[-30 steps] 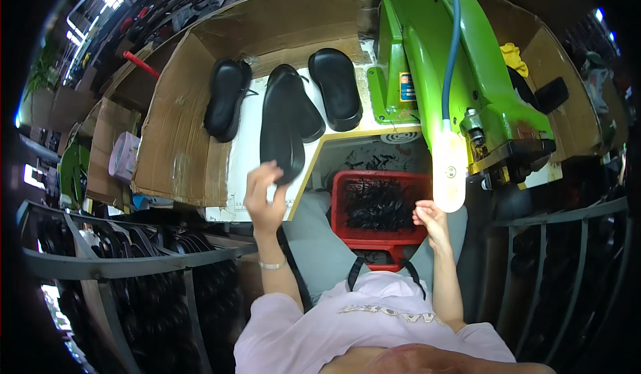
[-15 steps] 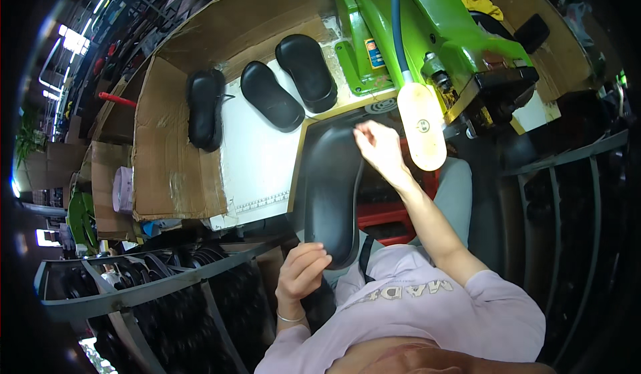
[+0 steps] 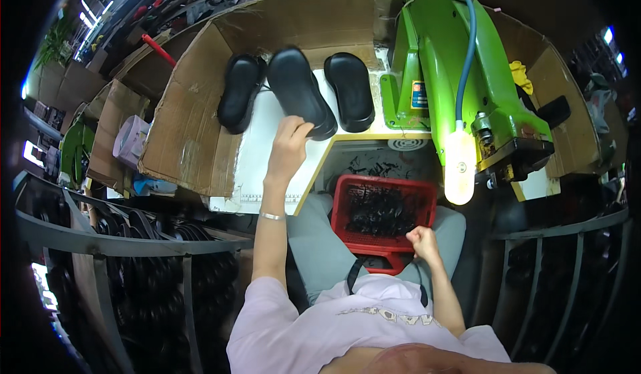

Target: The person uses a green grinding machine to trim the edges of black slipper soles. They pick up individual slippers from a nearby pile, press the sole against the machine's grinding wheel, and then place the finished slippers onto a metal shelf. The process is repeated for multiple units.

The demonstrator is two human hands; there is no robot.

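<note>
My left hand (image 3: 291, 135) reaches out over the white table (image 3: 260, 167) and grips the near end of the middle black shoe sole (image 3: 298, 90). Two more black soles lie beside it, one to the left (image 3: 238, 91) and one to the right (image 3: 350, 88). My right hand (image 3: 422, 240) is closed in a fist at the near edge of the red basket (image 3: 354, 239), which sits on my lap and holds black scraps. Whether that fist holds anything is hidden.
A green machine (image 3: 461, 87) with a lit white lamp (image 3: 457, 168) stands to the right of the soles. Cardboard walls (image 3: 193, 127) fence the table at the back and left. Metal rails (image 3: 133, 244) with racks of dark soles run along the left.
My left hand came up from my lap and took hold of the middle sole on the table. My right hand dropped from the machine's lamp to the basket. The large sole before me is gone.
</note>
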